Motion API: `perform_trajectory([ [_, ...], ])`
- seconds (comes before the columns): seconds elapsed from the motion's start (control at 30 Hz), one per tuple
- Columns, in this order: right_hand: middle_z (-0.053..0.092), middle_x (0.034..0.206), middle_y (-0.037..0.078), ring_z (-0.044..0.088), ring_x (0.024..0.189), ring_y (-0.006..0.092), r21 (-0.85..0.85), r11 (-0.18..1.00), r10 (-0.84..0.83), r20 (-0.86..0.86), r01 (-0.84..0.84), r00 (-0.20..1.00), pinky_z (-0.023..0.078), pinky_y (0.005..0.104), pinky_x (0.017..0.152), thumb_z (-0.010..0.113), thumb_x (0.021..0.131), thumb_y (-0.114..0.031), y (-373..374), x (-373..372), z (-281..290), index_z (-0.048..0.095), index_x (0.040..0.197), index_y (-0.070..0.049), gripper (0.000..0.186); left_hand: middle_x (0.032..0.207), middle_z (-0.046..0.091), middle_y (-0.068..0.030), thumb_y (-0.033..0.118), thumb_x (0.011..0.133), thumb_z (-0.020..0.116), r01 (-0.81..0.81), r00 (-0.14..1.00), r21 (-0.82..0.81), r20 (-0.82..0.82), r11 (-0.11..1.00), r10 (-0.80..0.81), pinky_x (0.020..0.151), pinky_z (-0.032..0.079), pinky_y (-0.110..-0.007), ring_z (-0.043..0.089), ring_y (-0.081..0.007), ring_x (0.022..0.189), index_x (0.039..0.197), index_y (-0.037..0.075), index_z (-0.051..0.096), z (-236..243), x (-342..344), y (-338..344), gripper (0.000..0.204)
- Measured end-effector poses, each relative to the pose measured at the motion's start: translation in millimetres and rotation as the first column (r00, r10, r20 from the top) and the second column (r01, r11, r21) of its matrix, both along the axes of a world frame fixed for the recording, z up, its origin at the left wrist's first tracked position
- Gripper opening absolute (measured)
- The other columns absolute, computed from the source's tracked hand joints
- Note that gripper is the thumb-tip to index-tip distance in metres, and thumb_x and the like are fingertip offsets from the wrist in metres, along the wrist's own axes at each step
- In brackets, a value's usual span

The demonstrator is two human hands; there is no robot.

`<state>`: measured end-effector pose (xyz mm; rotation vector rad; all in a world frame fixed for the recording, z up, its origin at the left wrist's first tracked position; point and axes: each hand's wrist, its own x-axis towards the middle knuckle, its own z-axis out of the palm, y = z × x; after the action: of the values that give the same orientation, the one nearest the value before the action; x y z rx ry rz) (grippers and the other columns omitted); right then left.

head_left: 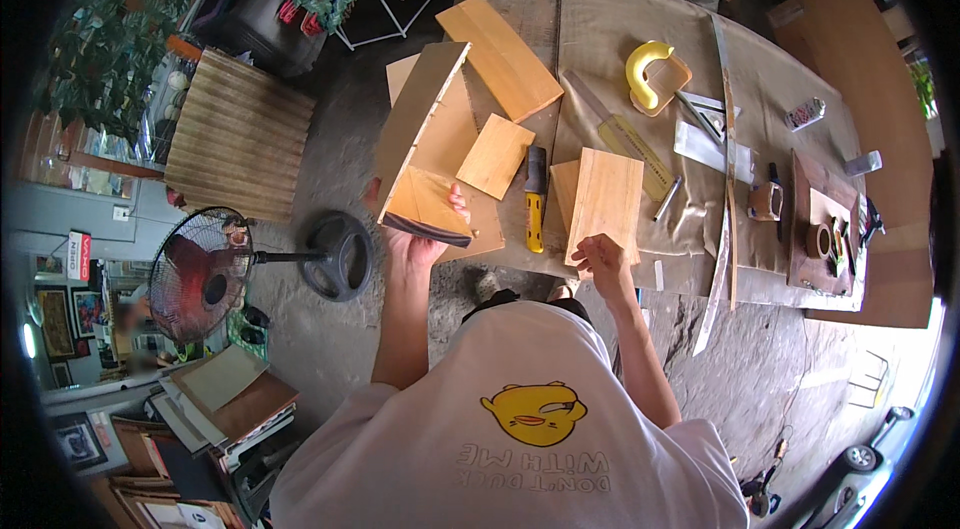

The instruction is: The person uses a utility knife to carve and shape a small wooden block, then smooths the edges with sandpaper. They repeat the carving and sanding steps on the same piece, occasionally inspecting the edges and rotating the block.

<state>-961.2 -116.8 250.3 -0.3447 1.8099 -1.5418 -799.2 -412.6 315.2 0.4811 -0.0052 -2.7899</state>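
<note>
My left hand is closed around the near end of an angled brown board piece, raised at the table's left side. That piece has a tall panel, a wooden triangular part low down and a dark curved lower edge. My right hand hovers at or rests on the near end of a light wooden board; whether it touches cannot be told. Its fingers are curled together, and anything between them is hidden. Between the hands lies a yellow-and-black tool, beside a small wooden board.
A longer wooden board lies farther off. Toward the right are a yellow banana-shaped thing, a pen, a long metal ruler and a dark board bearing tools. A fan stands left.
</note>
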Motion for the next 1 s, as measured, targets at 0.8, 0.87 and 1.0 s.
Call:
perform_trajectory([
  [0.8, 0.069, 0.088, 0.008, 0.068, 0.082, 0.0136, -0.055, 0.998, 0.004, -0.002, -0.004, 1.0, 0.056, 0.0277, 0.072, 0.056, 0.104, -0.017, -1.6, 4.6, -12.8, 0.064, 0.101, 0.002, 0.021, 0.096, 0.065, -0.0186, 0.075, 0.082, 0.054, -0.12, 0.985, -0.202, 0.099, 0.972, 0.142, 0.073, 0.052, -0.044, 0.066, -0.0276, 0.081, 0.126, 0.005, 0.057, 23.9, -9.8, 16.4, 0.082],
  [0.87, 0.069, 0.086, 0.007, 0.066, 0.079, 0.0123, -0.055, 0.998, -0.007, -0.016, 0.006, 1.0, 0.054, 0.0273, 0.07, 0.057, 0.104, -0.02, -4.4, 5.8, -6.6, 0.064, 0.1, 0.001, 0.023, 0.106, 0.064, -0.0179, 0.07, 0.084, 0.057, -0.149, 0.981, -0.32, 0.073, 0.936, 0.181, 0.078, 0.053, -0.044, 0.066, -0.0276, 0.091, 0.13, 0.005, 0.055, 8.3, -8.4, 14.7, 0.079],
  [1.0, 0.067, 0.081, 0.004, 0.061, 0.072, 0.011, -0.113, 0.989, -0.116, -0.221, 0.093, 0.968, 0.05, 0.0269, 0.065, 0.06, 0.104, -0.026, -23.0, 16.9, 49.6, 0.063, 0.097, 0.001, 0.027, 0.126, 0.058, -0.0151, 0.06, 0.083, 0.064, -0.265, 0.816, -0.577, 0.292, 0.772, 0.499, 0.093, 0.051, -0.043, 0.059, -0.0275, 0.115, 0.138, 0.006, 0.048, 26.5, -24.6, 37.0, 0.079],
])
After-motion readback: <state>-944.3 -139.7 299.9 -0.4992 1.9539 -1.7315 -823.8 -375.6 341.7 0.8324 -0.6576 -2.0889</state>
